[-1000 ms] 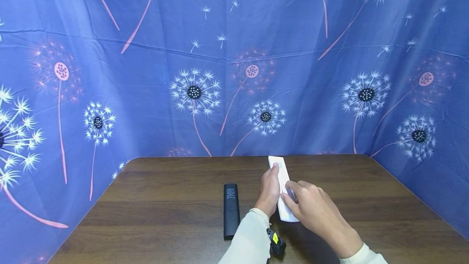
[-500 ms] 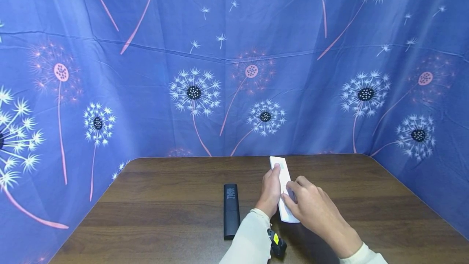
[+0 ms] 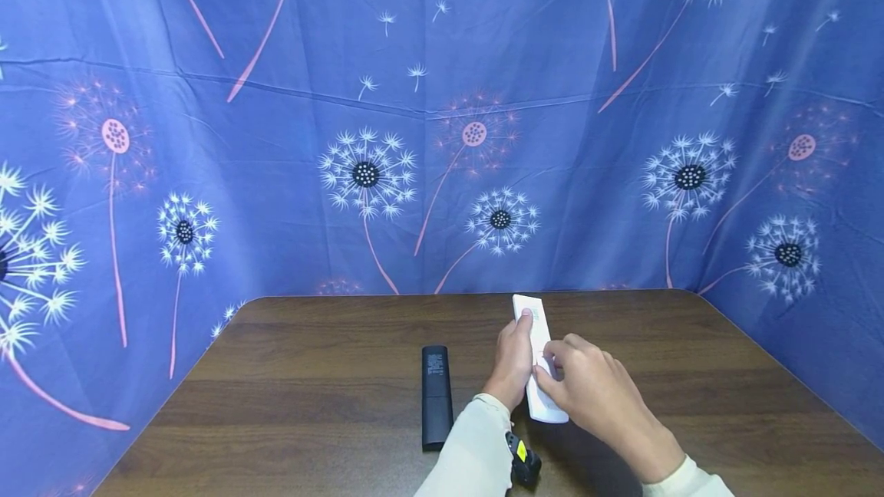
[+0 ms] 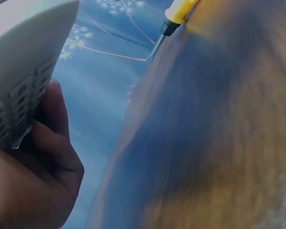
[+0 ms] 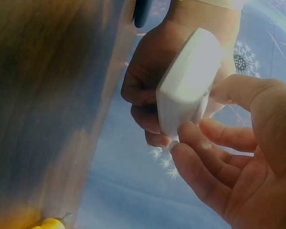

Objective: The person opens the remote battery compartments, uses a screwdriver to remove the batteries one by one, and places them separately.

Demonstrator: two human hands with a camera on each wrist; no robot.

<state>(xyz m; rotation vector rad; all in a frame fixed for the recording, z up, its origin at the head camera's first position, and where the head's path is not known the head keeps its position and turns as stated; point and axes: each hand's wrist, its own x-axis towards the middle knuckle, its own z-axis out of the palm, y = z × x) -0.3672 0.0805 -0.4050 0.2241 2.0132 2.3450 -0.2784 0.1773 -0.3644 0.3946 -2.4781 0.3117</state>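
A white remote control (image 3: pixel 540 337) is gripped in my left hand (image 3: pixel 512 359), raised above the table, its smooth back facing up. The left thumb lies along its upper face. Number buttons show on the underside of the remote (image 4: pixel 26 88) in the left wrist view, with curled fingers (image 4: pixel 57 148) around it. From the other side, my right hand (image 3: pixel 597 383) pinches at the back of the remote with bent thumb and index finger. In the right wrist view, the thumb meets one side of the remote (image 5: pixel 188 83) and the fingertips (image 5: pixel 187 131) meet its lower edge.
On the brown wooden table (image 3: pixel 311 405), a black remote control (image 3: pixel 436 397) lies face down, left of the hands. A yellow-handled screwdriver (image 4: pixel 177 13) appears in the left wrist view. Behind the table hangs a blue dandelion-print cloth (image 3: pixel 276 175).
The white remote and my left hand have shifted slightly right and toward me. My right hand stays against the remote's back with its fingers slightly more bent. The black remote has not moved.
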